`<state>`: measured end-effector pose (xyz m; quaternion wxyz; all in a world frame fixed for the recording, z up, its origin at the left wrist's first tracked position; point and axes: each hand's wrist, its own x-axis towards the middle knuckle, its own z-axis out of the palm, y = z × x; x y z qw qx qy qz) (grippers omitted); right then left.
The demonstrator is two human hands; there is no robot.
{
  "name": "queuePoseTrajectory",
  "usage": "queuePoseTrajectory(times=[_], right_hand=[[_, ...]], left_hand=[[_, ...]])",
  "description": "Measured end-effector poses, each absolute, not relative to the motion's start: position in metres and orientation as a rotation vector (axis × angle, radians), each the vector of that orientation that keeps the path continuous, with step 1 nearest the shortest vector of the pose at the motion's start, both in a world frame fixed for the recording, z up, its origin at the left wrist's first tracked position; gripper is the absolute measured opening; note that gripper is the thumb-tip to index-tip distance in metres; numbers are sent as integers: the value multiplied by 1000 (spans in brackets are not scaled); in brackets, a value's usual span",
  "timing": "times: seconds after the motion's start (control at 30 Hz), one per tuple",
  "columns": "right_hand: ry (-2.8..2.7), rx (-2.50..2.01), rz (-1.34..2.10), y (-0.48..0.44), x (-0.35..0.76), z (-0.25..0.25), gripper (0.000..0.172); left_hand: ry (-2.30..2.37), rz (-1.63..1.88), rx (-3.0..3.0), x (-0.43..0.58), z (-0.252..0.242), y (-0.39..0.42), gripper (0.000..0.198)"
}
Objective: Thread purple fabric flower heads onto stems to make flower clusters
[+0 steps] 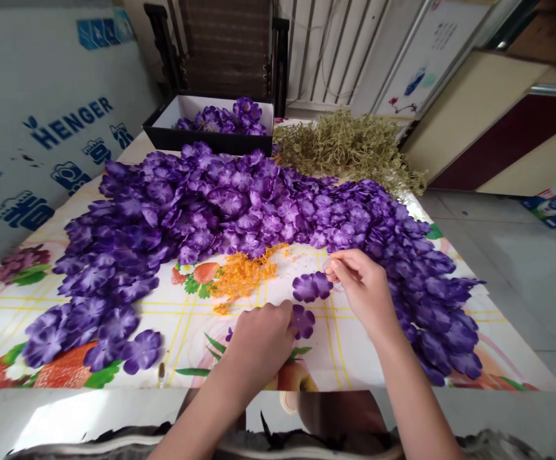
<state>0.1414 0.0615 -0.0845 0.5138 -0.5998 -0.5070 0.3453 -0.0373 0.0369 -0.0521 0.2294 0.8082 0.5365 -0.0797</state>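
Note:
My left hand (264, 338) is closed, knuckles up, low over the middle of the table. A purple artificial flower petal piece (303, 321) sticks out at its fingertips, partly hidden by them. My right hand (365, 284) is pinched at thumb and forefinger; whatever is between the tips is too small to make out. Just left of those fingertips lie two flat purple petal pieces (312, 287). Behind my left hand is a small heap of orange stamens (244, 275). A wide pile of purple petal pieces (230, 198) curves around both hands.
A black box (201, 139) with assembled purple flowers (232, 118) stands at the back. Beside it lies a bundle of olive-green stems (345, 140). Fruit-print cloth (163, 326) covers the table. A large printed panel (67, 83) stands at left, a chair (225, 45) behind.

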Motion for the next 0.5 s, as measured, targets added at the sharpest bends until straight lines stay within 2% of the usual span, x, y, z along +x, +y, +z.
queuePoseTrajectory(times=[0.3,0.4,0.5], right_hand=[[-1257,-1355,872,66,121,-83,11],[-1284,-1308,905,68,113,-83,10],[-1306,-1278,927,71,104,-83,8]], left_hand=[[1619,-285,2191,-68,-28,29,27],[1929,-378,2007,-116,-13,26,26],[2191,-307,1780,-174,-11,26,28]])
